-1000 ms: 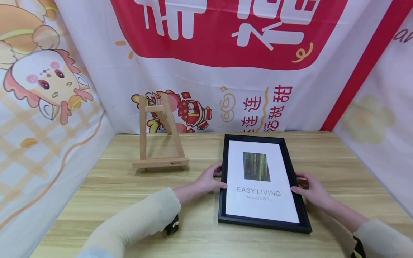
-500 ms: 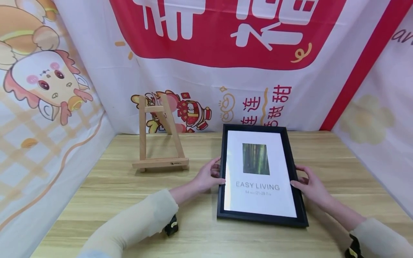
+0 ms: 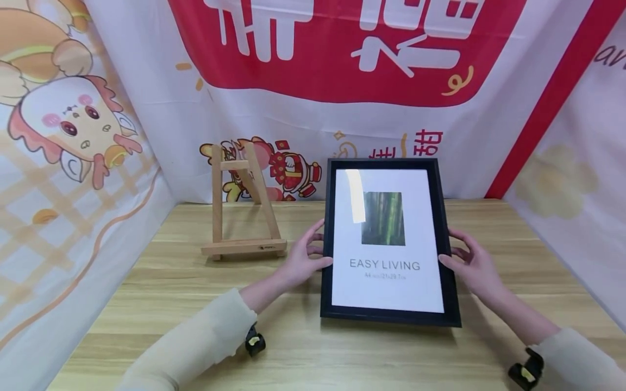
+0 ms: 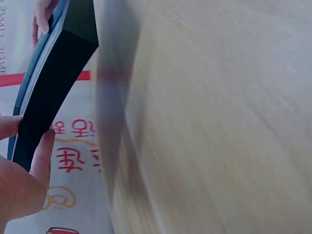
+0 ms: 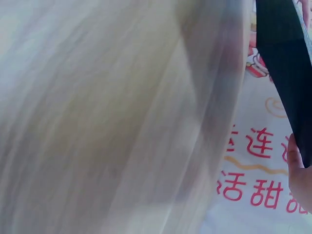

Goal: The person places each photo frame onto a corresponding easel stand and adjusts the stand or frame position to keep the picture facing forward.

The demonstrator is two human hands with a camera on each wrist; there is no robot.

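- Now the left hand (image 3: 304, 258) is gripping the black picture frame (image 3: 386, 254) by its left side; in the left wrist view, thumb and finger are clamping that edge from front and back.
- Across from it, the right hand (image 3: 473, 266) is pinching the right border, thumb pressing the front, fingers reaching behind; the right wrist view is catching only part of it, at the right edge.
- And the picture frame is occupying the space right of centre in the head view, leaning back, its top overlapping the white backdrop (image 3: 288, 117), "EASY LIVING" reading upright below a green picture, glare streaking its upper left.
- Meanwhile, a wooden easel (image 3: 244, 247) is standing left of centre on the wood-grain table (image 3: 161, 285), near the left hand.
- Down low, two pale sleeves (image 3: 195, 339) are angling in from the lower left and lower right corners.
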